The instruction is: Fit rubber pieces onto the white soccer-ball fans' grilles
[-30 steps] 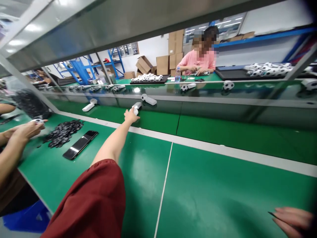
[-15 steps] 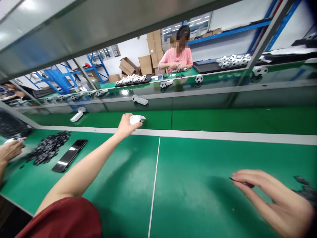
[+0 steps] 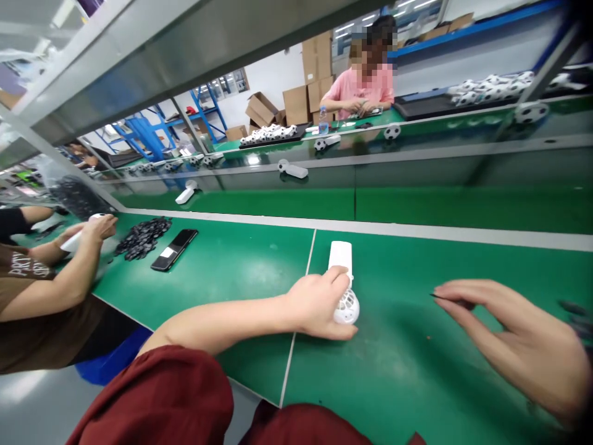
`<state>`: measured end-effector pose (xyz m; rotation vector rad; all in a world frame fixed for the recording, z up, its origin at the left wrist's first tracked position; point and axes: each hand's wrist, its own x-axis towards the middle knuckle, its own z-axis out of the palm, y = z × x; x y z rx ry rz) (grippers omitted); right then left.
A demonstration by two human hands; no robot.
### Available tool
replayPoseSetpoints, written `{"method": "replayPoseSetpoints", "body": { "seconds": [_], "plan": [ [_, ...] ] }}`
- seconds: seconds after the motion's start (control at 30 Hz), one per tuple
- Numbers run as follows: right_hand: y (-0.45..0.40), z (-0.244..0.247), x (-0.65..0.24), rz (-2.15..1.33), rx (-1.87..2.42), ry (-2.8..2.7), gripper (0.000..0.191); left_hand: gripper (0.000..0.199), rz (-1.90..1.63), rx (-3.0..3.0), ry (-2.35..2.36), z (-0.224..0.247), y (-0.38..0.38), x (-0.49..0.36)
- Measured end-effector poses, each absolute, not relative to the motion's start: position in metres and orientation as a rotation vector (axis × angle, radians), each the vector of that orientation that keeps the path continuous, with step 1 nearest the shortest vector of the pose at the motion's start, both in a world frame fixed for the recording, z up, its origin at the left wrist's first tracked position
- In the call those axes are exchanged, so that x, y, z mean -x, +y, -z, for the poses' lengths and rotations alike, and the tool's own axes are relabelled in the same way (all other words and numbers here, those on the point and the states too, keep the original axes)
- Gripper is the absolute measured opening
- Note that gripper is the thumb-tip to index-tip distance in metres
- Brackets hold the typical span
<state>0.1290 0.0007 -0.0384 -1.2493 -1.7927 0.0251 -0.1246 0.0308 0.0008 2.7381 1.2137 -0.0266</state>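
Note:
My left hand (image 3: 319, 303) is closed around a white handheld fan (image 3: 341, 254) at the middle of the green bench. The fan's round grille points toward me and its flat handle points away. To the right, my right hand (image 3: 491, 327) pinches a small, thin black piece (image 3: 434, 295) between thumb and fingertips, above the bench and apart from the fan. Some dark pieces (image 3: 574, 312), blurred, lie beyond my right hand at the picture's edge.
A phone (image 3: 174, 250) and a heap of black pieces (image 3: 143, 238) lie on the left. Behind the bench edge, a belt (image 3: 398, 205) carries white fans (image 3: 293, 169). A co-worker (image 3: 46, 278) sits at the left; another person (image 3: 361, 86) works across the belt.
My left hand has brought the fan from the belt's edge back to the bench, toward the right. The right hand keeps its pinch on the black piece. The view has shifted left.

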Motion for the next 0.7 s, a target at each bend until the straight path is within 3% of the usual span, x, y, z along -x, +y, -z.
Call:
{"method": "replayPoseSetpoints", "body": {
  "seconds": [0.1,0.23,0.43,0.7],
  "plan": [
    [-0.005,0.021,-0.123,-0.063,1.131,-1.864,0.006,0.076,0.153,-2.635,1.198,-0.001,0.020,0.118],
    [-0.007,0.014,-0.124,-0.236,1.185,-1.796,0.007,0.092,0.330,-2.725,0.965,-0.012,0.031,0.121],
    [-0.009,0.026,-0.137,-0.520,1.263,-1.688,0.012,0.068,0.157,-2.968,0.581,-0.007,0.064,0.101],
    [-0.004,0.039,-0.150,-0.608,1.236,-1.687,0.015,0.070,-0.197,-2.655,1.186,0.024,0.062,0.044]
  ]
}}
